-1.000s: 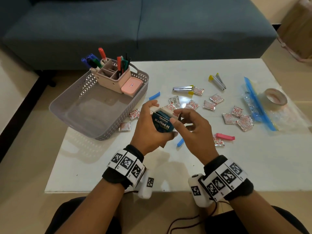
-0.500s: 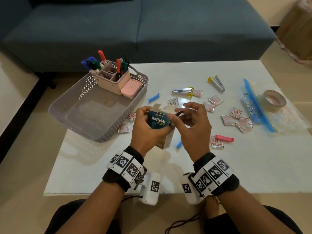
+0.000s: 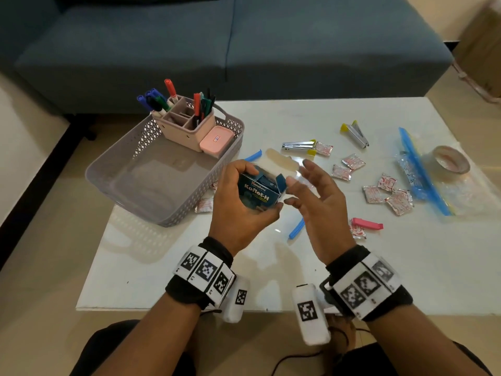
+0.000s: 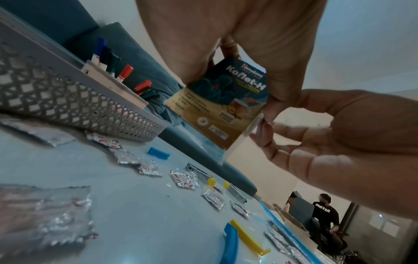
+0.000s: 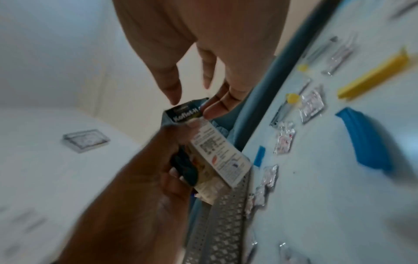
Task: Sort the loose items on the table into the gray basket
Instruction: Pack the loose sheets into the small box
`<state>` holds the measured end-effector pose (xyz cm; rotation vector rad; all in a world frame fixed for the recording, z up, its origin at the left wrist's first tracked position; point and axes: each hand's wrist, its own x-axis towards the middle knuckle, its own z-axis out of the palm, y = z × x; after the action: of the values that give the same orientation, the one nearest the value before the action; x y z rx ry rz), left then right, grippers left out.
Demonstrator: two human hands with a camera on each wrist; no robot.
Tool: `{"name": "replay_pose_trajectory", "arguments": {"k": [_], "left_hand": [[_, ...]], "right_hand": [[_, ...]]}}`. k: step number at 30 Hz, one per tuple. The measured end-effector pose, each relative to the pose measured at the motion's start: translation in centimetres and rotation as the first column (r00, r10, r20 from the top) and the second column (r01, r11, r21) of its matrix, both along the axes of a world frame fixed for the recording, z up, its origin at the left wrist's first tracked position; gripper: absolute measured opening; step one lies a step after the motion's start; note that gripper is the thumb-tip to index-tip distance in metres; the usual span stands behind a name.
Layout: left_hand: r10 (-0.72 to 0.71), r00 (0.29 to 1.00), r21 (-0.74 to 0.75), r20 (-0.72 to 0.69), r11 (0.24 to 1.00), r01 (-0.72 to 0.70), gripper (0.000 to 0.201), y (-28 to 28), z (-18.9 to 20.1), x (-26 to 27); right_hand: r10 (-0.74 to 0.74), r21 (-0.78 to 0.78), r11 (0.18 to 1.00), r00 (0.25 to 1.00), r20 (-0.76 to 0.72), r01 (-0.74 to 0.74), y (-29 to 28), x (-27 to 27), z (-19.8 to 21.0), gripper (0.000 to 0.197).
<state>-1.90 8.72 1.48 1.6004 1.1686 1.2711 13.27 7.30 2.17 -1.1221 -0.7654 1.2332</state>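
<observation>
Both box (image 3: 257,195) flaps now open, R hand (image 3: 315,202) off.

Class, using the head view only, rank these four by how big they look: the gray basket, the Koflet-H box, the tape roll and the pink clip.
1. gray basket, plainly largest.
2. Koflet-H box, though held nearer the camera and partly covered by the left hand.
3. tape roll.
4. pink clip, smallest.
</observation>
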Motion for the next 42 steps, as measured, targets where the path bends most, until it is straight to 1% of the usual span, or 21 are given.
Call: {"name": "replay_pose_trajectory", "arguments": {"k": [1,2,3,6,9,11,14,15,19,23,25,29,32,35,37,39,42], "left_hand": [[-0.013,1.0,0.022,-0.017,1.0,0.013,0.066,0.0,0.1,0.0],[-0.029,0.999,0.041,-0.037,0.999,0.03,0.065,-0.1,0.2,0.0],[-0.04,0.997,0.056,-0.059,0.998,0.043,0.064,-0.2,0.3,0.0],[-0.027,0.993,0.076,-0.111,0.996,0.036,0.063,-0.2,0.2,-0.3],[-0.005,0.995,0.062,-0.099,0.998,0.011,0.064,0.0,0.0,-0.5],[-0.001,0.997,0.045,-0.075,0.999,0.004,0.069,-0.1,0.0,-0.5],[-0.011,0.998,0.017,-0.062,1.0,0.012,0.077,-0.2,0.0,-0.3],[-0.007,0.998,0.004,-0.064,1.0,0.007,0.08,-0.3,0.0,-0.2],[0.038,0.996,0.0,-0.083,0.999,-0.039,0.087,-0.4,0.2,0.1],[0.055,0.994,0.033,-0.096,0.998,-0.052,0.084,-0.5,0.9,0.3],[0.053,0.992,0.058,-0.113,0.997,-0.047,0.081,-0.5,1.0,0.4],[0.045,0.991,0.081,-0.13,0.996,-0.035,0.081,-0.4,0.9,0.5],[0.041,0.992,0.065,-0.119,0.997,-0.033,0.079,-0.3,0.8,0.3],[0.047,0.993,0.042,-0.109,0.998,-0.043,0.082,-0.1,0.7,-0.3],[0.041,0.991,0.052,-0.126,0.998,-0.035,0.083,-0.1,0.7,-0.8],[0.023,0.988,0.076,-0.155,0.997,-0.011,0.08,-0.1,0.7,-0.9],[0.04,0.982,0.114,-0.183,0.993,-0.019,0.073,-0.2,0.6,-1.4]], "right_hand": [[0.023,-0.04,0.999,0.993,-0.117,-0.028,0.1,0.1,0.2,0.054],[0.046,-0.048,0.997,0.984,-0.172,-0.055,0.1,0.1,0.5,0.055],[0.067,-0.028,0.997,0.983,-0.173,-0.073,0.1,0.2,0.8,0.053],[0.072,0.057,0.996,0.996,-0.048,-0.069,-0.1,0.3,1.3,0.038],[0.046,0.14,0.988,0.986,0.158,-0.068,-0.4,0.4,1.2,0.03],[-0.003,0.226,0.972,0.951,0.308,-0.071,-0.7,0.4,1.0,0.028],[-0.095,0.318,0.945,0.865,0.493,-0.077,-1.0,0.1,0.7,0.032],[-0.114,0.329,0.941,0.847,0.519,-0.075,-1.1,0.0,0.7,0.035],[-0.137,0.319,0.946,0.824,0.55,-0.056,-1.4,-0.8,0.5,0.04],[-0.23,0.388,0.92,0.727,0.647,-0.054,-1.5,-1.4,-0.2,0.036],[-0.274,0.419,0.907,0.704,0.655,-0.036,-1.3,-1.6,-0.5,0.036],[-0.331,0.459,0.888,0.661,0.673,-0.022,-1.0,-2.2,-1.5,0.028],[-0.324,0.451,0.89,0.598,0.733,-0.07,-1.0,-2.8,-2.1,0.027],[-0.245,0.383,0.91,0.535,0.808,-0.161,-1.3,-3.2,-2.2,0.034],[-0.215,0.367,0.913,0.556,0.803,-0.177,-1.2,-3.2,-2.2,0.034],[-0.231,0.396,0.908,0.627,0.744,-0.134,-1.0,-2.8,-2.1,0.03],[-0.235,0.41,0.91,0.738,0.633,-0.062,-0.8,-2.6,-1.4,0.03]]}}
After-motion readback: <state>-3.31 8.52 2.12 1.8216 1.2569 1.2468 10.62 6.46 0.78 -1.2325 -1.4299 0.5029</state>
